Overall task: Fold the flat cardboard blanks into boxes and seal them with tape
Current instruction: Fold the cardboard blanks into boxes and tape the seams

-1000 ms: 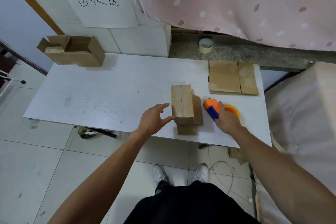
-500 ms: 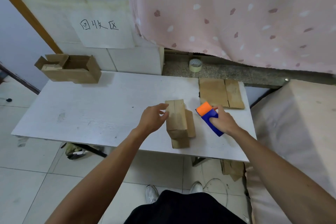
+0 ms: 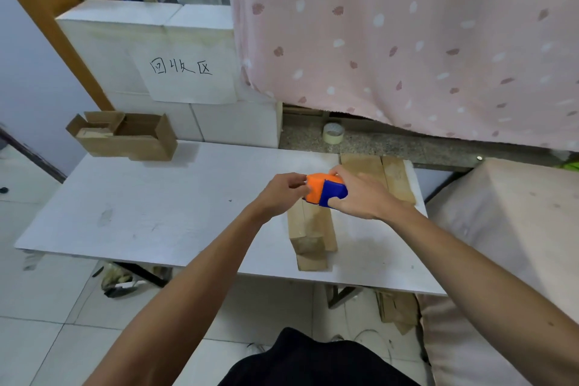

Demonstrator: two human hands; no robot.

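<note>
An orange and blue tape dispenser (image 3: 326, 192) is held above the far end of a small folded cardboard box (image 3: 310, 230) that stands on the white table (image 3: 163, 207). My right hand (image 3: 360, 196) grips the dispenser's blue body. My left hand (image 3: 282, 193) pinches at its orange end with thumb and fingers. The box's near flap hangs open toward the table's front edge. A stack of flat cardboard blanks (image 3: 379, 171) lies behind my right hand, partly hidden by it.
An open cardboard box (image 3: 125, 136) sits at the table's far left corner. A roll of tape (image 3: 333, 133) rests on the stone ledge behind the table. White blocks with a paper sign stand at the back. A padded surface (image 3: 507, 229) borders the table's right side.
My right hand lifted the tape dispenser off the table and carried it left, over the box. My left hand left the box's side and came up to the dispenser's orange end.
</note>
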